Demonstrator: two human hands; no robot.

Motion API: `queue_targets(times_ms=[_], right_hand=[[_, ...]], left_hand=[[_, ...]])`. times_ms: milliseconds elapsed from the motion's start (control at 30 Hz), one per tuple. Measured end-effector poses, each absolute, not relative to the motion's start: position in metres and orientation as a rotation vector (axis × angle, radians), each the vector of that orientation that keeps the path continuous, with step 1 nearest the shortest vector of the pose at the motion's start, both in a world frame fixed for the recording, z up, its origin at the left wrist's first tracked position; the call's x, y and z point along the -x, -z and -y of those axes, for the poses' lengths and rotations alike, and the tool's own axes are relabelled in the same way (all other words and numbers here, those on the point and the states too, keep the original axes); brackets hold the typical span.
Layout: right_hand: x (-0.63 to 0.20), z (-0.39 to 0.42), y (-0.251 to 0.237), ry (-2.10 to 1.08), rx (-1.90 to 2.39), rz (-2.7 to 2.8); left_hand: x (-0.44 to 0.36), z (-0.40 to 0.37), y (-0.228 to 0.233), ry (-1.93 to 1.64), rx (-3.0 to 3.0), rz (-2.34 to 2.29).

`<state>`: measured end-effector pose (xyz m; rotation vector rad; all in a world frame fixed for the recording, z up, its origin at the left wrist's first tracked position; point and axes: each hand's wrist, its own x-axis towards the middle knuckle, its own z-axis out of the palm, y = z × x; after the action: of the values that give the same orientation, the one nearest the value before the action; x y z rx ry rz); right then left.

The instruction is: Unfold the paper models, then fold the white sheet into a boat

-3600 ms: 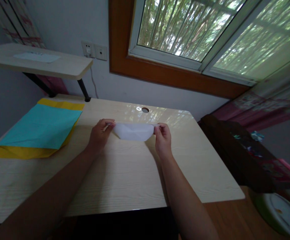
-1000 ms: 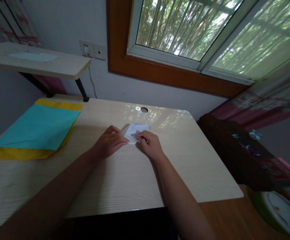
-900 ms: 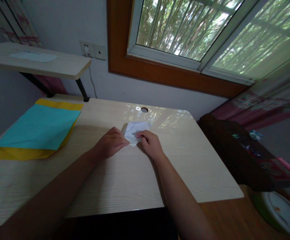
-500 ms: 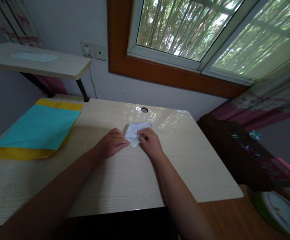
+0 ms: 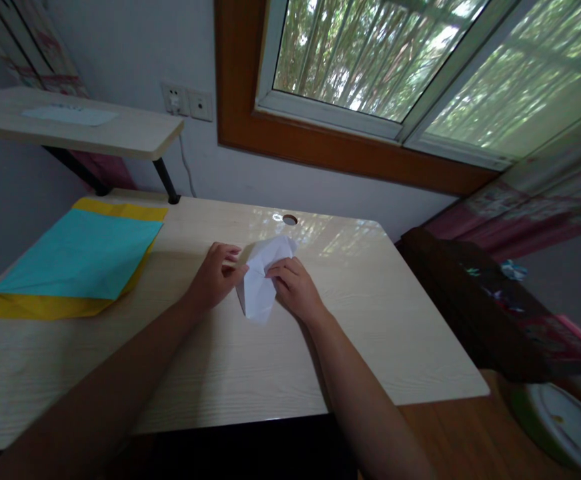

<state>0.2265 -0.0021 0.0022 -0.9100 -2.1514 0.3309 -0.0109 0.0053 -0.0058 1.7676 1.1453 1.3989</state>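
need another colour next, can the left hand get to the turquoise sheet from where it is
Probably yes: the left hand rests at the white folded paper, and bare desk lies between it and the turquoise sheet.

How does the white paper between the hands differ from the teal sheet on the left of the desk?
The white paper is small, folded and creased, and lifted partly off the desk; the teal sheet is large, unfolded and flat. The left hand and right hand grip the white paper; the teal sheet lies untouched on a yellow sheet. Both are paper.

pale wood tabletop [image 5: 250,373] w/ cable hole, raised shelf [image 5: 120,133] left, white wall, wood-framed window [image 5: 370,60], daylight, trees outside.
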Motion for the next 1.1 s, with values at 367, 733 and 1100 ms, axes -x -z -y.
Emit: queue_targets(times_ms=[367, 733, 1100], right_hand=[[-0.218, 0.010, -0.005, -0.261, 0.879, 2.198], [-0.210, 0.014, -0.007, -0.329, 0.940, 2.153], [-0.207, 0.008, 0.003, -0.364, 0.985, 2.165]], left_hand=[[0.012, -0.007, 0.006, -1.189, -1.589, -1.185], [0.008, 0.001, -0.011, -1.058, -1.743, -1.285], [0.007, 0.001, -0.007, -1.026, -1.781, -1.331]])
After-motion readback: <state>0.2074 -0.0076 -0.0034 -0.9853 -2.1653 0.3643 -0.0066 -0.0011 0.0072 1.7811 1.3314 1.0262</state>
